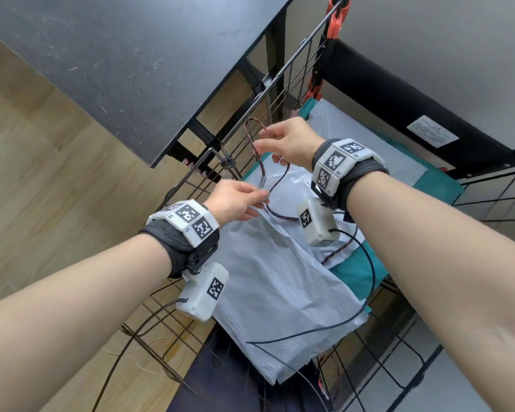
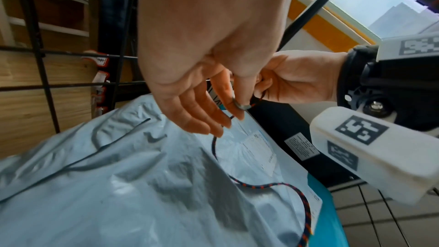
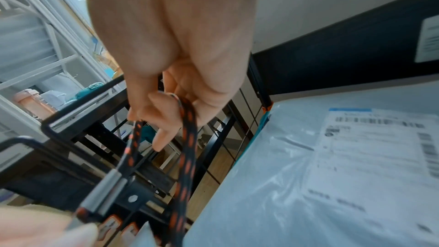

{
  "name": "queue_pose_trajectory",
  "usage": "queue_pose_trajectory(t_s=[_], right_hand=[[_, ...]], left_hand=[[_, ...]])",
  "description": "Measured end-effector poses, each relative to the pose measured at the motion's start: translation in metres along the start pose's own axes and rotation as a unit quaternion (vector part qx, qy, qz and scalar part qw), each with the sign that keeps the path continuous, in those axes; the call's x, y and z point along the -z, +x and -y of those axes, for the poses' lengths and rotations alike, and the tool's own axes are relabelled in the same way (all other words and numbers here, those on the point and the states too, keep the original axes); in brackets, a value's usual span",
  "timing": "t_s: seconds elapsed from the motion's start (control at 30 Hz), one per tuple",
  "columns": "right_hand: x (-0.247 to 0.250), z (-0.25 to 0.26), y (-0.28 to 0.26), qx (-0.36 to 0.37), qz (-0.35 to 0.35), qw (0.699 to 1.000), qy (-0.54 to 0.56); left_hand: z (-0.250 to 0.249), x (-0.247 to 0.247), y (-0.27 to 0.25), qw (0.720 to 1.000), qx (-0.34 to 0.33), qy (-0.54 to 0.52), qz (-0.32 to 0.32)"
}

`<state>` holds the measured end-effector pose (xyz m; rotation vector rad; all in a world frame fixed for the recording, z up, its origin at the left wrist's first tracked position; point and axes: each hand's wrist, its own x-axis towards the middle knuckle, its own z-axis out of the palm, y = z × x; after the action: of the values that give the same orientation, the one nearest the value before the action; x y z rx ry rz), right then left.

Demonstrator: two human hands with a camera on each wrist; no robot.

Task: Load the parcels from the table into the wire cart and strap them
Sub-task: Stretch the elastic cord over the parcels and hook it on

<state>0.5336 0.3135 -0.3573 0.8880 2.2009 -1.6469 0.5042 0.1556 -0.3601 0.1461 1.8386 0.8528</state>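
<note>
The black-and-orange braided elastic cord (image 1: 275,190) is pinched near its metal crimp by the left hand (image 1: 235,200) and looped in the right hand (image 1: 292,142), over the grey plastic mailer parcels (image 1: 280,281) stacked in the black wire cart (image 1: 280,75), the cart's table-side rim lying nearer the left.

I see a black cord (image 3: 187,138) flecked orange, pale grey parcels (image 1: 274,281) over a teal one (image 1: 357,263).

Pale wood-plank floor (image 1: 42,173) fills the nine o'clock side, with the dark bench (image 1: 131,55) slanting above it at eleven o'clock. A plain grey wall (image 1: 443,55) runs at two o'clock. Daylight enters through a window (image 2: 380,1).
</note>
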Motion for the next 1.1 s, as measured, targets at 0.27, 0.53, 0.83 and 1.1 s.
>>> queue_pose_trajectory(t_s=[0.27,0.53,0.83,1.1], right_hand=[[-0.022,-0.016,-0.052,-0.036,0.020,0.993,0.113],[-0.029,-0.032,-0.102,-0.050,-0.024,0.989,0.138],[-0.038,-0.060,-0.119,-0.075,-0.033,0.980,0.182],[-0.038,-0.078,-0.134,-0.100,-0.022,0.972,0.213]], left_hand=[[0.021,-0.022,-0.040,0.998,0.002,0.037,0.058],[0.025,-0.018,-0.064,0.992,-0.006,0.069,0.108],[0.006,-0.005,-0.047,0.997,0.000,-0.073,0.019],[-0.012,-0.022,-0.031,0.992,-0.067,-0.001,-0.111]])
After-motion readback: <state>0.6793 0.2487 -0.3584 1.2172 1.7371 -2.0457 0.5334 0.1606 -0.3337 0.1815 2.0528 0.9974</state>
